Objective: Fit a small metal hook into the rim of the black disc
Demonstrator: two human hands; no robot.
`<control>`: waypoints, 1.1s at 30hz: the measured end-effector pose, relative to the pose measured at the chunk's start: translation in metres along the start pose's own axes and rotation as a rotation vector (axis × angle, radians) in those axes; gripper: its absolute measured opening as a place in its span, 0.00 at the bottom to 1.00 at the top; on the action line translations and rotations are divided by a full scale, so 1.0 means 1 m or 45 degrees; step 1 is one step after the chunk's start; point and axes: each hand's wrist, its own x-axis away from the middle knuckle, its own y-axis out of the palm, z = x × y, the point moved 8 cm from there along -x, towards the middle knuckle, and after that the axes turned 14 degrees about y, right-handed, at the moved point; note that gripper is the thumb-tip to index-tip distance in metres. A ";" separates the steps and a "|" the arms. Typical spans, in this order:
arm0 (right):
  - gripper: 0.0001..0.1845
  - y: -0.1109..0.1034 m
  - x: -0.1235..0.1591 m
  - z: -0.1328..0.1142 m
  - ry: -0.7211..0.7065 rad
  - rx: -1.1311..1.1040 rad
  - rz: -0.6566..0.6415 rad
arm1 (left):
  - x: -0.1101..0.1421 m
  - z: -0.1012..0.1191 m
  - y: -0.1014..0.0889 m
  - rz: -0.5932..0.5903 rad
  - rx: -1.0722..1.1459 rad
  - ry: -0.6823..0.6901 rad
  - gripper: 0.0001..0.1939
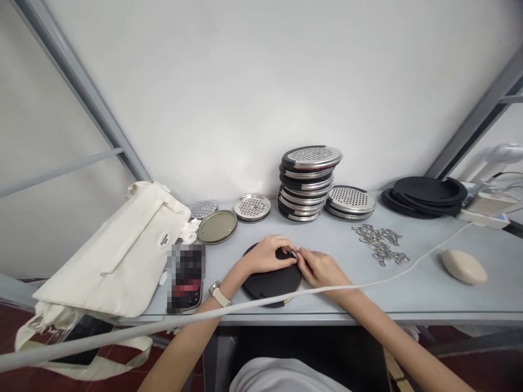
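Observation:
A black round disc (272, 283) lies on the table in front of me, a thin gold-coloured edge showing at its right side. My left hand (272, 254) reaches over it, with thumb and fingers closed at its upper right rim. From the right, my right hand (321, 267) meets it there, thumb and forefinger pinched. A small shiny piece (295, 254) shows between the fingertips; its shape is mostly hidden. To the right lies a loose pile of small metal clasps (379, 242). Behind stands a tall stack of round metal graters (312, 156) with black rims.
A white cable (253, 307) crosses the view before my forearms. Left are a cream bag (110, 250), a phone (186, 277) and an olive round lid (217, 226). More graters (351, 200), black round trays (427, 193) and a beige rounded object (464, 267) lie right.

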 end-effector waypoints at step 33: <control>0.14 0.008 0.000 0.002 -0.045 -0.055 -0.162 | 0.000 0.001 -0.001 -0.010 -0.102 0.020 0.06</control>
